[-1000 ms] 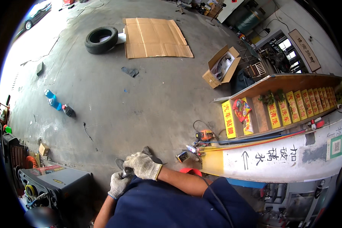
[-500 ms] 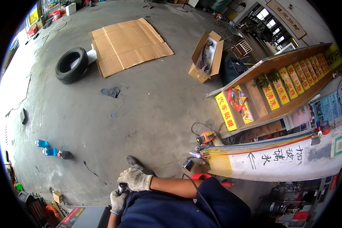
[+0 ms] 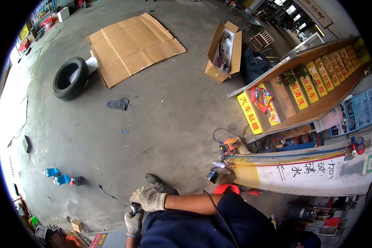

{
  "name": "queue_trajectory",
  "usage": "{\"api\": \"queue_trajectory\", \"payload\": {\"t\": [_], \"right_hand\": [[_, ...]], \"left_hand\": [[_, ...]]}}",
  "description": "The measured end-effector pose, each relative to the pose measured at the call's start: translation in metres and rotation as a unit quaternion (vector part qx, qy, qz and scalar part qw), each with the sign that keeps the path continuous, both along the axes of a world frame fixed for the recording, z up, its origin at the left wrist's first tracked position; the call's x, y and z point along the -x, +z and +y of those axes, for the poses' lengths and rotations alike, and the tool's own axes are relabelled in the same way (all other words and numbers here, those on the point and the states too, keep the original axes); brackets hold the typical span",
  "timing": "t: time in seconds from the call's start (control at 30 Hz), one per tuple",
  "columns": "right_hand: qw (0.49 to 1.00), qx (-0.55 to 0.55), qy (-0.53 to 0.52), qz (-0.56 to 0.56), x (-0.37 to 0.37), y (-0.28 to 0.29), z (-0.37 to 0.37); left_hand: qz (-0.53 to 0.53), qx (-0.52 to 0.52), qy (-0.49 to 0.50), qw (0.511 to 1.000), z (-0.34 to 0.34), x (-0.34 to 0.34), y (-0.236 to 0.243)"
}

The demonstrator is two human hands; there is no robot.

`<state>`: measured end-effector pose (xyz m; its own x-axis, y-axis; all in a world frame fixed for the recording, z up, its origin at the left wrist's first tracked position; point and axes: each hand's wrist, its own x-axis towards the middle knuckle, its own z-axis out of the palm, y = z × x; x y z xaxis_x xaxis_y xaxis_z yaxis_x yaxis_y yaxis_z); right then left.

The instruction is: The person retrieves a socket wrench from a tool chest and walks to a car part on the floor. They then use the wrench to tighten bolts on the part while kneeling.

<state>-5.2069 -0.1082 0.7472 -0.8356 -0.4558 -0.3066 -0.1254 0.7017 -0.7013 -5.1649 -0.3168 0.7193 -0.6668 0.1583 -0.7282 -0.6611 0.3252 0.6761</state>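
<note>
My right hand [image 3: 149,199], in a pale knitted work glove, reaches across from the right with its fingers curled closed. Just below it is my left hand [image 3: 134,223], gloved the same way and also closed. Between the two shows the end of a small dark and silver tool [image 3: 134,208]; the gloves cover most of it, so its kind is unclear. Both hands are close to my dark blue clothing [image 3: 202,229]. Beyond them a dark shoe [image 3: 155,181] stands on the concrete floor.
Blue bottles [image 3: 61,180] and a dark one stand at left. Farther off are a tyre [image 3: 58,84], flattened cardboard [image 3: 130,43] and an open carton [image 3: 216,74]. At right are a wooden shelf [image 3: 283,99] with yellow signs, an orange power tool [image 3: 230,144] and a white panel [image 3: 277,182].
The whole view has shifted a little, and the box at the lower left shows less. Both hands stay together at the tool, with little visible change in their grip.
</note>
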Motion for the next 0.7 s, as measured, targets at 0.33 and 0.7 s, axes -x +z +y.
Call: {"api": "queue_trajectory", "payload": {"t": [0.33, 0.7], "right_hand": [[0.986, 0.108, 0.108, 0.071, 0.031, 0.023, -0.061], [0.943, 0.033, 0.33, 0.028, 0.023, 0.025, -0.196]], "left_hand": [[0.007, 0.127, -0.057, 0.99, -0.054, 0.001, 0.054], [0.02, 0.039, 0.222, 0.974, -0.15, -0.121, 0.05]]}}
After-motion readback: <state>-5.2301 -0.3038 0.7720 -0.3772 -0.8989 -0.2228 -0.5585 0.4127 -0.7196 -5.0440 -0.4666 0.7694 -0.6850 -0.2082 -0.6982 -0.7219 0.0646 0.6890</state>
